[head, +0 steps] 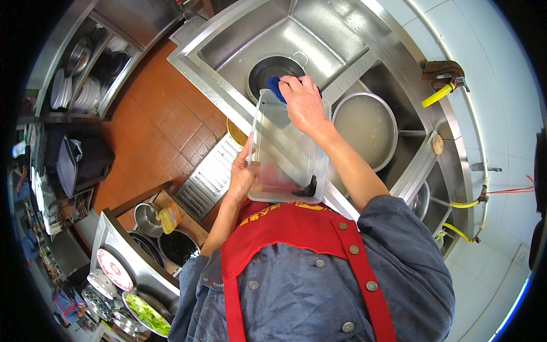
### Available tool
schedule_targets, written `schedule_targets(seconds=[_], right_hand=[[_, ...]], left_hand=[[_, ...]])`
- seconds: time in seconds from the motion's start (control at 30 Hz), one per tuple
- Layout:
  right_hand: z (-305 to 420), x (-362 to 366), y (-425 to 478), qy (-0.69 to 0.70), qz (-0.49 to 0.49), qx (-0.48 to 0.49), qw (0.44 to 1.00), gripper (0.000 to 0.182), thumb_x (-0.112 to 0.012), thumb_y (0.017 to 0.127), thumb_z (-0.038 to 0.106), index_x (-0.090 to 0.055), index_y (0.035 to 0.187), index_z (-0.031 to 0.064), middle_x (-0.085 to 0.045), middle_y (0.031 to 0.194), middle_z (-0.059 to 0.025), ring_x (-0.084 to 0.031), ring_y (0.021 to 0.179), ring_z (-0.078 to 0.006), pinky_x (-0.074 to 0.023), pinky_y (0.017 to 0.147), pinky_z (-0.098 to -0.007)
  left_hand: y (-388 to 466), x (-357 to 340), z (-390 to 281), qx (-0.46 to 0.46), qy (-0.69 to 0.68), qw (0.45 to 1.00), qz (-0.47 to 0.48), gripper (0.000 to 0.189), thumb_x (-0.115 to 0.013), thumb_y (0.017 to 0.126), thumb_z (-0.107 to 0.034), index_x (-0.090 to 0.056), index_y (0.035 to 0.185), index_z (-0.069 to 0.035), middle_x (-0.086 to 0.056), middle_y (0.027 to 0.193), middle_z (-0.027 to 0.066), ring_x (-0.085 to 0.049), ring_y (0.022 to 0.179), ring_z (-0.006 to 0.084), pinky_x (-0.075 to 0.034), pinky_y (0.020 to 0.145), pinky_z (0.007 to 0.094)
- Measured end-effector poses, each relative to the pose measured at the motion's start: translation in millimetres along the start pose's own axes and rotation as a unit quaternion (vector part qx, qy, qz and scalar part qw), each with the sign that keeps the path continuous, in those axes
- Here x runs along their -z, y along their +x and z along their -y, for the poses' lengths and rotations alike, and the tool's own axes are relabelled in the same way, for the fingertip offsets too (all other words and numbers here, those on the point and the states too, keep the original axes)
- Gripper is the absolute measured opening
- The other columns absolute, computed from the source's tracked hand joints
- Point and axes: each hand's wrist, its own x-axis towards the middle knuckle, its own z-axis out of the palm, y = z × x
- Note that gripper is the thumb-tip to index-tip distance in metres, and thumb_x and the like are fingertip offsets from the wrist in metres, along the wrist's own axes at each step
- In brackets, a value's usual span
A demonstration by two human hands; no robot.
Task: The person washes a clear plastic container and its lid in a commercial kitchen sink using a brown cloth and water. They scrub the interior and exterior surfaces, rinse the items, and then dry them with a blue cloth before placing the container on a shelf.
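My left hand (244, 173) grips the left side wall of a clear plastic food container (284, 137), tilted in front of my apron above the front edge of the sink. At the container's far end, my right hand (304, 104) presses a dark blue cloth (275, 89) against the rim. A black piece (308, 187) shows at the near right corner; what it is, I cannot tell. Beyond the container, a black pan (273, 70) with a metal loop handle lies in the stainless steel sink (239, 51). A large metal basin (363, 124) of cloudy water stands in the adjoining compartment.
Yellow-ended taps (438, 95) and a brown cloth (442, 70) are along the tiled wall. A metal drain grate (211, 175) lies on the orange tiled floor (145, 115). At lower left, a steel counter bears a dish of green leaves (145, 314); pots (177, 246) stand beside it.
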Motion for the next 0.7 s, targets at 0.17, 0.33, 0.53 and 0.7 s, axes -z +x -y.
schedule_targets(seconds=[0.17, 0.33, 0.53, 0.7], right_hand=[[-17.6, 15.4, -14.5, -0.07, 0.05, -0.076, 0.993, 0.035, -0.057, 0.078, 0.001, -0.061, 0.112, 0.0061, -0.058, 0.12, -0.0087, -0.052, 0.104, -0.0336, -0.0444, 0.093, -0.0425], [-35.3, 37.6, -58.2, -0.075, 0.055, -0.181, 0.979, 0.033, -0.067, 0.079, 0.011, -0.057, 0.109, 0.002, -0.056, 0.113, -0.0159, -0.052, 0.102, -0.0387, -0.0466, 0.088, -0.0475], [-10.6, 42.2, -102.2, -0.001, 0.108, -0.334, 0.936, 0.037, -0.065, 0.088, 0.023, -0.049, 0.104, -0.0062, -0.056, 0.104, -0.0299, -0.063, 0.085, -0.0485, -0.0532, 0.073, -0.0523], [21.2, 54.3, -143.2, 0.061, 0.157, -0.361, 0.917, 0.043, -0.065, 0.088, 0.027, -0.048, 0.105, -0.0093, -0.057, 0.103, -0.0339, -0.062, 0.087, -0.0498, -0.0526, 0.077, -0.0522]], left_hand=[[-0.4, 4.2, 9.6, -0.008, -0.008, 1.0, 0.0, 0.091, -0.043, 0.064, 0.009, -0.046, 0.148, -0.026, -0.049, 0.139, 0.0115, -0.057, 0.096, 0.0207, -0.053, 0.072, 0.0273], [0.8, 3.6, 10.0, -0.001, -0.019, 1.0, 0.008, 0.09, -0.042, 0.068, 0.013, -0.045, 0.148, -0.028, -0.047, 0.14, 0.0074, -0.052, 0.09, 0.0144, -0.048, 0.072, 0.0236], [-6.8, -0.9, -2.3, 0.033, -0.026, 0.999, 0.004, 0.088, -0.043, 0.072, 0.007, -0.038, 0.151, -0.031, -0.042, 0.146, 0.0092, -0.055, 0.097, 0.0184, -0.048, 0.074, 0.0252], [-5.9, 7.7, 18.3, 0.016, -0.068, 0.997, -0.018, 0.082, -0.045, 0.073, 0.001, -0.038, 0.152, -0.021, -0.042, 0.146, 0.012, -0.059, 0.105, 0.0257, -0.051, 0.074, 0.0293]])
